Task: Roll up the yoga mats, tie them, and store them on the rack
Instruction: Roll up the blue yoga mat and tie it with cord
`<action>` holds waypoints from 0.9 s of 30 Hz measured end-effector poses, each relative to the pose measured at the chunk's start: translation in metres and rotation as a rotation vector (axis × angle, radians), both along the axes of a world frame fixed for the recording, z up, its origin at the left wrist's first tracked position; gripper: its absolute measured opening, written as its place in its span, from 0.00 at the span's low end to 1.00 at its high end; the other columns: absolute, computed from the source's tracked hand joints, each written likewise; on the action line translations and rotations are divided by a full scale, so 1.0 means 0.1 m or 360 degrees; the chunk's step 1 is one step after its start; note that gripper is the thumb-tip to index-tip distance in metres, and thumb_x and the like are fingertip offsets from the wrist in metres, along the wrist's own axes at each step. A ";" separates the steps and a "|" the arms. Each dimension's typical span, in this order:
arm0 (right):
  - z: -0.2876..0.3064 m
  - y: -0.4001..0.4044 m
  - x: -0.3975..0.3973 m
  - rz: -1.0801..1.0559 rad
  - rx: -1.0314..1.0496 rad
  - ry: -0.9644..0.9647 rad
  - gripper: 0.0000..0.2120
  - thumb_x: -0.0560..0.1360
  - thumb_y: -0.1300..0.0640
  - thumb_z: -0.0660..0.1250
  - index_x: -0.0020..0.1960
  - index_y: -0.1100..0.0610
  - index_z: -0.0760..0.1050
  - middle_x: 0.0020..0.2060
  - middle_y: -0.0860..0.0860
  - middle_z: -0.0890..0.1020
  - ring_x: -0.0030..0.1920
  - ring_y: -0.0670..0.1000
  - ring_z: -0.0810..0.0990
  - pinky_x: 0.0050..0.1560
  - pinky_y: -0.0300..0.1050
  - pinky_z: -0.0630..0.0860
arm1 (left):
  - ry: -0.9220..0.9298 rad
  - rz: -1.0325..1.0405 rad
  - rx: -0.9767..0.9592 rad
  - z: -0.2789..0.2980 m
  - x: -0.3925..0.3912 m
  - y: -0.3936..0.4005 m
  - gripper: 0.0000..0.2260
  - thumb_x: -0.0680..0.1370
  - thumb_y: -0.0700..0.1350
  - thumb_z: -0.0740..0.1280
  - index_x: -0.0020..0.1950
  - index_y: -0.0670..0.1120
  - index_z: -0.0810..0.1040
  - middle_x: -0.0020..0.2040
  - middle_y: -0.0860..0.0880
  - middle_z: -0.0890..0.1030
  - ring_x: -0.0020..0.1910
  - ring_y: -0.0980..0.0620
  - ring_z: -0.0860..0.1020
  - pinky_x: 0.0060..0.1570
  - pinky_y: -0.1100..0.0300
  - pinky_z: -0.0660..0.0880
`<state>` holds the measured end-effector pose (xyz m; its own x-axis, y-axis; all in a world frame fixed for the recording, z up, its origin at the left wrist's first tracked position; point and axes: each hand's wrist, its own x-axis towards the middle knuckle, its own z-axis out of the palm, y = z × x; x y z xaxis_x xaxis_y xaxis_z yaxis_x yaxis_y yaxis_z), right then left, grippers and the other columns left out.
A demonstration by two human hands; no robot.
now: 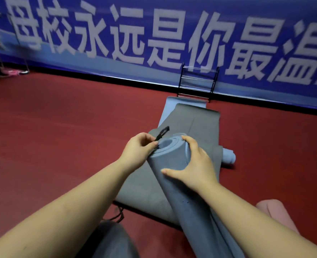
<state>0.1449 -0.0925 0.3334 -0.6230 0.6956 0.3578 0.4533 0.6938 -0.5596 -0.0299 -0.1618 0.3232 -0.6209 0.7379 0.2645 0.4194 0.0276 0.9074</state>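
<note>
A rolled blue-grey yoga mat (pixel 174 155) stands tilted in front of me, its spiral end facing up. My right hand (pixel 194 162) grips the roll near its top, thumb across the front. My left hand (pixel 137 149) pinches a black strap (pixel 162 134) at the roll's upper rim; the strap's loop sticks up past my fingers. Beneath lies a flat grey mat (pixel 196 123) on a light blue mat (pixel 172 103). A black wire rack (pixel 198 82) stands against the wall beyond them.
Another rolled blue mat (pixel 229 158) lies to the right of the grey mat. A pink roll (pixel 276 211) sits at lower right. A second black strap (pixel 119 216) lies on the red floor (pixel 51 127) by my knee. A blue banner covers the wall.
</note>
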 end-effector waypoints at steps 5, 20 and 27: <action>0.20 -0.09 0.41 -0.0244 0.0001 0.0432 0.50 0.56 0.41 0.79 0.72 0.42 0.58 0.66 0.46 0.71 0.66 0.49 0.68 0.64 0.44 0.68 | 0.0392 -0.0105 -0.0011 0.65 0.58 0.09 0.06 0.75 0.47 0.69 0.39 0.52 0.74 0.39 0.55 0.80 0.39 0.55 0.76 0.44 0.56 0.73; 0.03 -0.44 0.49 -0.0643 -0.0051 0.1097 0.56 0.57 0.56 0.81 0.76 0.58 0.52 0.71 0.55 0.66 0.71 0.55 0.64 0.66 0.28 0.51 | 0.0928 -0.0373 -0.0191 1.09 1.55 -0.12 0.22 0.66 0.56 0.76 0.49 0.47 0.70 0.44 0.57 0.74 0.44 0.55 0.71 0.37 0.63 0.63; 0.00 -0.51 0.90 -0.0298 -0.0240 0.1130 0.49 0.63 0.41 0.73 0.72 0.36 0.43 0.68 0.40 0.64 0.69 0.43 0.65 0.66 0.37 0.63 | 0.0888 -0.0431 -0.0157 1.01 1.52 -0.19 0.17 0.68 0.49 0.75 0.49 0.49 0.70 0.44 0.57 0.76 0.41 0.58 0.72 0.36 0.70 0.64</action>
<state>0.2353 -0.1436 0.3337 -0.1442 0.8405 0.5222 0.0508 0.5333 -0.8444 0.1226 -0.1809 0.4242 -0.1965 0.8871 0.4178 0.8330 -0.0737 0.5484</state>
